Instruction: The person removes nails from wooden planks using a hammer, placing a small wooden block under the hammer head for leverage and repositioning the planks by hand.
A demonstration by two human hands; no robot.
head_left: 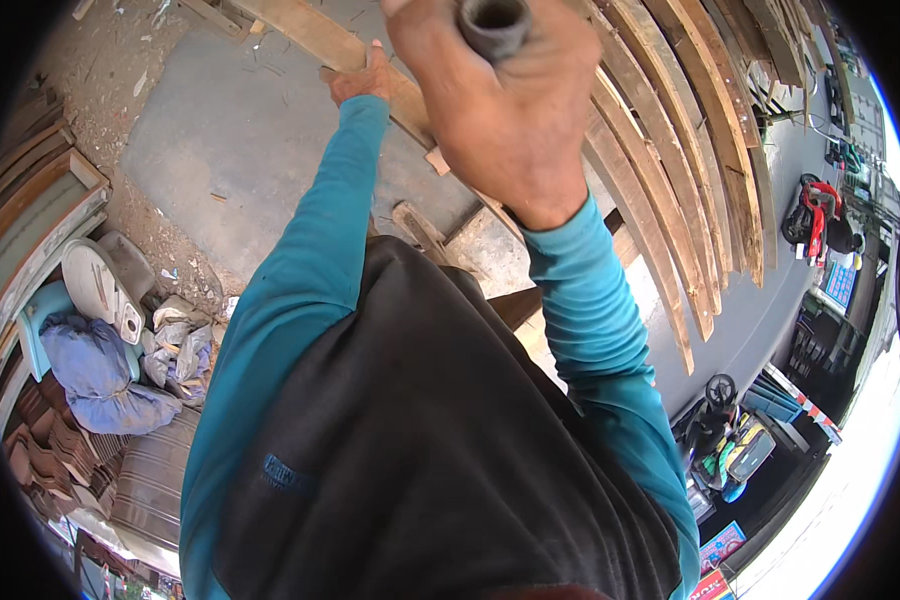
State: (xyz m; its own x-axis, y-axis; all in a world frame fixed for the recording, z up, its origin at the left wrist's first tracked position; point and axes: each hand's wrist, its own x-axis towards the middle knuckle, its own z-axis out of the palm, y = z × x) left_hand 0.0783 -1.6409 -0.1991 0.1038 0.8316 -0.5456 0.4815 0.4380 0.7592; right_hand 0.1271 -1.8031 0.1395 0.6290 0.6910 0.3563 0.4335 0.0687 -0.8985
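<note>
My left hand [361, 84] grips the edge of a long wooden plank [308, 32], which runs from the upper left down toward the middle. My right hand [515, 135] is raised close to the camera and wrapped round a handle with a hollow, dark grey round end [494, 38]. The other end of that tool is out of sight, so its kind cannot be made out. Part of the plank passes behind my right hand. A small wood offcut [437, 161] touches the plank's near side.
Several long boards [660, 130] lie stacked at the right. Below the plank is a grey floor sheet [220, 150]. At the left are a blue bundle [100, 375], a pale basin [95, 280] and roof tiles [60, 440]. Beyond the boards, a red motorbike [815, 215] stands by the road.
</note>
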